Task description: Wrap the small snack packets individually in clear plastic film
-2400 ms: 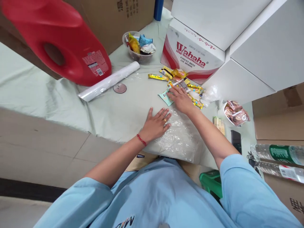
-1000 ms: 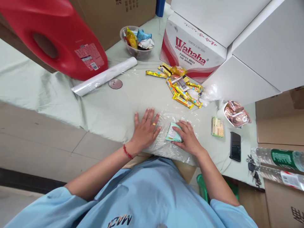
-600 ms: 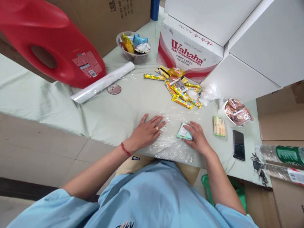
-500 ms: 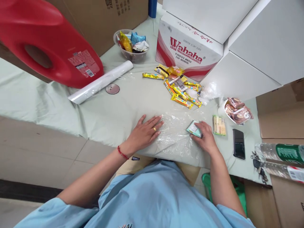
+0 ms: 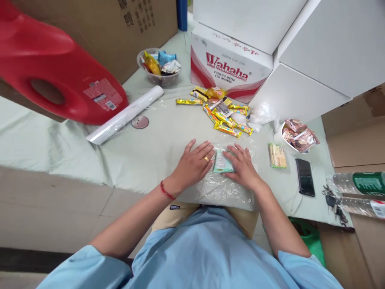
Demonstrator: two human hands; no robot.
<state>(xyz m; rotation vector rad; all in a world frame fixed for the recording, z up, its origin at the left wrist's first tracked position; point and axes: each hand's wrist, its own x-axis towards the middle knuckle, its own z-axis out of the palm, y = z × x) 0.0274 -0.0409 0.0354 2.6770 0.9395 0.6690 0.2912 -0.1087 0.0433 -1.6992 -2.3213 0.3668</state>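
Note:
A small pale-green wrapped snack packet lies on a sheet of clear plastic film near the table's front edge. My left hand lies palm down with its fingers stretched out, their tips by the packet's left side. My right hand rests from the other side, fingers spread, covering the packet's right end. Several yellow-wrapped snack sticks lie in a loose heap beyond the film. A second packet, pale yellow and green, sits to the right.
A white roll of film and a round metal disc lie left, by a red jug. Behind stand a snack bowl and a Wahaha carton. At right are a cup of snacks, phone, keys and bottles.
My right hand has moved left with the pale-green packet, which now lies at the film's middle, and its fingers have spread. My left hand has shifted slightly right, toward the packet.

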